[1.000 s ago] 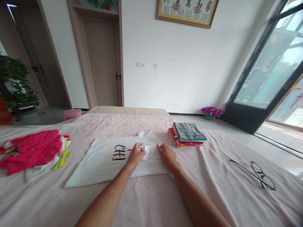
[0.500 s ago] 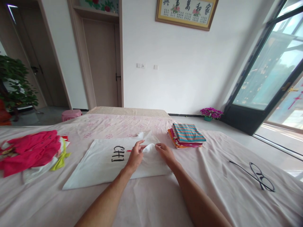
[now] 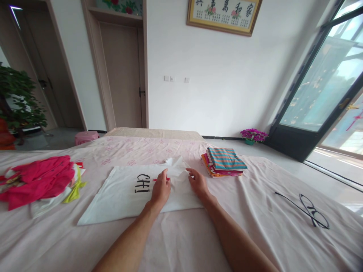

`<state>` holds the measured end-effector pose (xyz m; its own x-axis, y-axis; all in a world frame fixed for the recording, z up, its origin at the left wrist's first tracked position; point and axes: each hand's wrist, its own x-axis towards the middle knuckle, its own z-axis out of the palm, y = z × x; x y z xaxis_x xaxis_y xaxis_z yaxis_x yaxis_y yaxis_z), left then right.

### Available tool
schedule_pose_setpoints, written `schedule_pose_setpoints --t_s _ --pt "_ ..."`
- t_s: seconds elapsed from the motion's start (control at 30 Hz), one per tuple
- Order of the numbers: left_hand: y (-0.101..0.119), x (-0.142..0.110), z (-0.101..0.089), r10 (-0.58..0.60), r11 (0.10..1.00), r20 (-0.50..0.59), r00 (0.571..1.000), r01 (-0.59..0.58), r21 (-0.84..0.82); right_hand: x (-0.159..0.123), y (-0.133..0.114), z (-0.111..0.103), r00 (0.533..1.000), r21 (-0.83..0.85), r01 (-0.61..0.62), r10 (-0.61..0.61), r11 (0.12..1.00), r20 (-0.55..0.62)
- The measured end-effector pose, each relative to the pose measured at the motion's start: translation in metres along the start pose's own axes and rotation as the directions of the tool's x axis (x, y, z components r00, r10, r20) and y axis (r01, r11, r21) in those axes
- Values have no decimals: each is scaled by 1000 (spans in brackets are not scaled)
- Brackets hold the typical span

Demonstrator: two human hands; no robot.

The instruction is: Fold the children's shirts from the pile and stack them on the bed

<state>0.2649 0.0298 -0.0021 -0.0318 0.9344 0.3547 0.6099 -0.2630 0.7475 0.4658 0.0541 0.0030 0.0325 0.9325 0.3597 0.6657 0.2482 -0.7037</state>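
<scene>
A black-lettered white cloth garment (image 3: 120, 200), rumpled between left hand (image 3: 161, 188) and right hand (image 3: 199, 184), is being supported by a pale-pink flowered sheet (image 3: 177, 241); whether either is gripping cannot be told. Beyond the garment, gold-framed calligraphy (image 3: 223, 16) is being displayed.

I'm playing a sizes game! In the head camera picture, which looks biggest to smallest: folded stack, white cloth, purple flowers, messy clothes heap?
1. White cloth
2. Messy clothes heap
3. Folded stack
4. Purple flowers (farther back, so real size is unsure)
</scene>
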Motion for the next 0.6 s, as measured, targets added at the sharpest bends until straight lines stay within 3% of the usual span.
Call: schedule_pose_setpoints --t_s 0.17,0.3,0.4,0.6 --pt "0 3 6 -29 999 -8 1000 29 29 2 5 3 997 155 74 -69 985 -43" --pt "2 7 9 -43 997 -103 994 36 -72 2 7 4 993 173 106 -95 979 -72" --pt "1 9 8 -41 998 -151 988 34 -47 2 7 4 995 68 38 -32 997 -96" --pt "2 4 1 64 990 -89 994 -52 131 -7 -10 -6 995 -295 -99 88 950 -52"
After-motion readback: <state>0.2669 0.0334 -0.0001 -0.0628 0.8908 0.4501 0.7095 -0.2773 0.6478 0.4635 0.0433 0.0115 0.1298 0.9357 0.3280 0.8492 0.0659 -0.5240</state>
